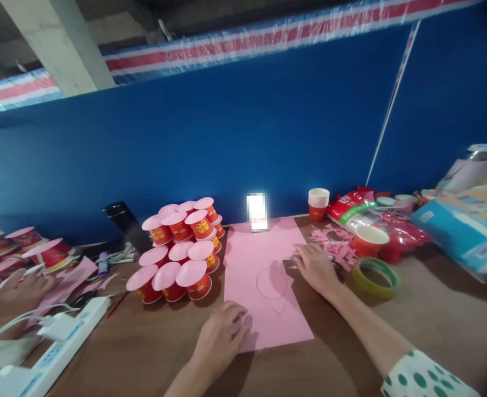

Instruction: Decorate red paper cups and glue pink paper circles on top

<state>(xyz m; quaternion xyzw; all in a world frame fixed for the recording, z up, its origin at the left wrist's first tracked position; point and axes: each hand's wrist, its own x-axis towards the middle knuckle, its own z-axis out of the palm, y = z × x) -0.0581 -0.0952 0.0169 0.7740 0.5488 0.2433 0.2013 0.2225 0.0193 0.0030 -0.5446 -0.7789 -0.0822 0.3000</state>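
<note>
Head view: pink paper [249, 311], whether one sheet or two cannot be told, laid flat on the desk [185, 336], presumably for support, with one round outline [271, 283] marked. Left hand [223, 332], one, rested at the lower left edge, thumb and fingers slightly apart; right hand [315, 269], one, laid at the right edge, fingers extended, nothing clamped; the paper is probably steadied by both. Disc-topped red cups [199, 288], about a dozen, grouped left, seemingly clear of the paper. At right: tape roll [356, 280], one; loose cup [371, 251], one; cup stack [317, 213], one; pink scraps [342, 253], uncountable.
</note>
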